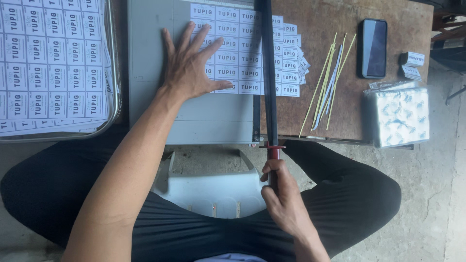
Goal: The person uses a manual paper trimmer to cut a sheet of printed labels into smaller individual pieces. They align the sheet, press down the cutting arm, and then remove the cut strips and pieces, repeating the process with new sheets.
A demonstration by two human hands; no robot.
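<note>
Label sheet (233, 51), white with printed rectangular labels in rows, lay flat on the grey paper cutter bed (194, 119), its right edge under the long black blade arm (268, 68). Left hand (191, 65) rested on the sheet, palm down, fingers spread wide, pressing it to the bed. Right hand (280, 194) was wrapped tight around the blade arm's handle (273, 153), near the red collar, at the near edge of the wooden table (315, 19). Cut label strips (290, 56) lay piled just right of the blade. Thin yellow and white paper trimmings (327, 85) lay further right, then 1 dark phone (372, 47), face up. Metal tray (115, 87) at left held uncut label sheets. Patterned wrapped packet (399, 116) sat at the table's right corner
</note>
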